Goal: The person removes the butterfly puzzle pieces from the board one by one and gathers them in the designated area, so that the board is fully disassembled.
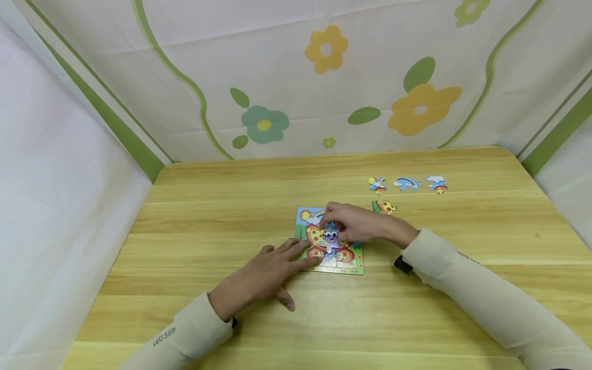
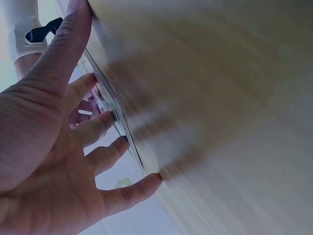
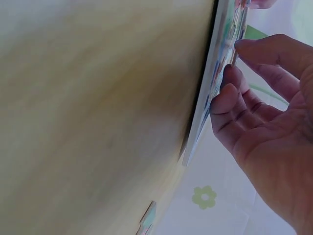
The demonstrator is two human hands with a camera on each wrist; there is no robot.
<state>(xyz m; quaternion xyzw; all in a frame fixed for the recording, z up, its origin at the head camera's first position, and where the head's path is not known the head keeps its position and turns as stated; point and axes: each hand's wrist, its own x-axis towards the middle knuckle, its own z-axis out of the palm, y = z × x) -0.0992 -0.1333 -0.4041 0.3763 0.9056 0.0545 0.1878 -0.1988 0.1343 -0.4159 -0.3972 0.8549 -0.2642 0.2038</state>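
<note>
A jigsaw puzzle board (image 1: 353, 271) with a butterfly picture lies flat near the middle of the table. My left hand (image 1: 270, 270) rests its spread fingers along the board's left edge, thumb held out to the side. In the left wrist view, the fingertips (image 2: 122, 143) of that hand meet the board's edge and the table beside it. Over the upper middle of the board, my right hand (image 1: 356, 222) pinches a puzzle piece (image 1: 331, 236) at the butterfly's purple face. The right wrist view shows its bent fingers (image 3: 226, 99) down at the board's surface; they partly hide the piece.
Three loose puzzle pieces (image 1: 407, 183) with sky and rainbow parts lie in a row at the back right. Another loose piece (image 1: 384, 207), yellow and green, sits closer to the board. Behind the wooden table (image 1: 208, 205) hangs a flowered cloth (image 1: 296, 77).
</note>
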